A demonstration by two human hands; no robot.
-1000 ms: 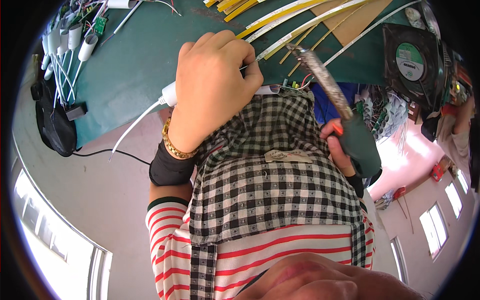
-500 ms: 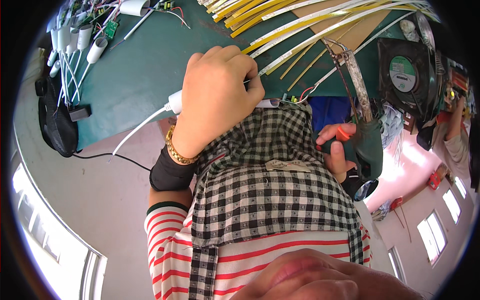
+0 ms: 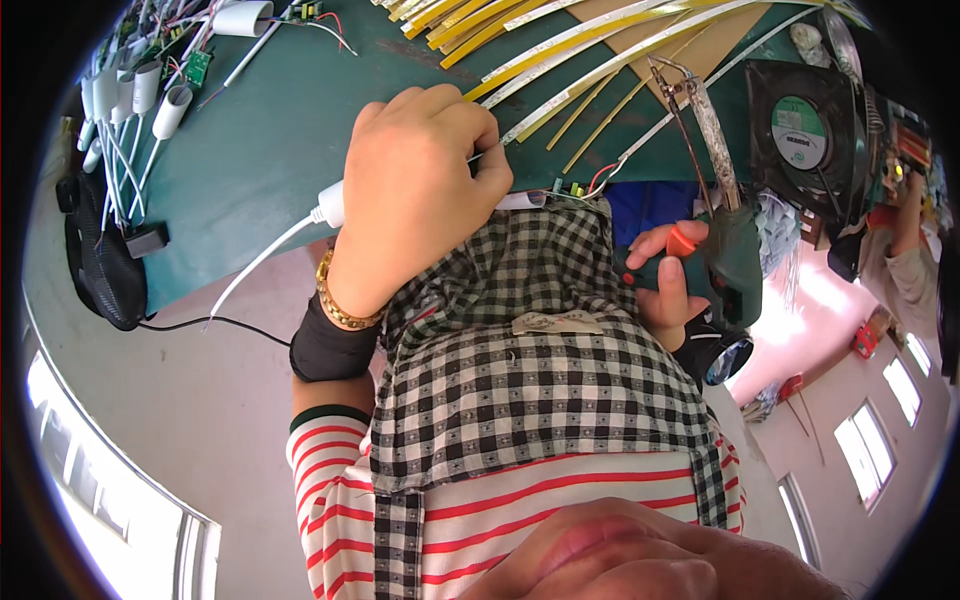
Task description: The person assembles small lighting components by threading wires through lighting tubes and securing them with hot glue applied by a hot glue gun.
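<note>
My left hand (image 3: 425, 185) is closed at the near edge of the table, back of the hand up. Its thumb and forefinger pinch the end of a thin white-and-yellow strip (image 3: 570, 100). Under the same hand lies a white plastic tube (image 3: 331, 204), its white cord (image 3: 258, 262) hanging off the left. Past the fingers, a small circuit board (image 3: 567, 190) with red and white wires sticks out of the tube's other end. My right hand (image 3: 665, 285) grips a dark green soldering gun (image 3: 735, 265), fingers at its orange trigger (image 3: 681, 243). The gun's metal tip (image 3: 660, 68) points away, over the table.
Several white tubes with cords (image 3: 146, 88) crowd the left of the green table (image 3: 270, 130). A bundle of strips (image 3: 470, 30) lies at the back, partly over brown board (image 3: 650, 40). A black fan (image 3: 805, 140) stands right; a person's arm (image 3: 905, 230) shows beyond.
The whole view has shifted slightly, so the table's things sit a little further left. Both hands keep their holds; the soldering gun stays almost in place.
</note>
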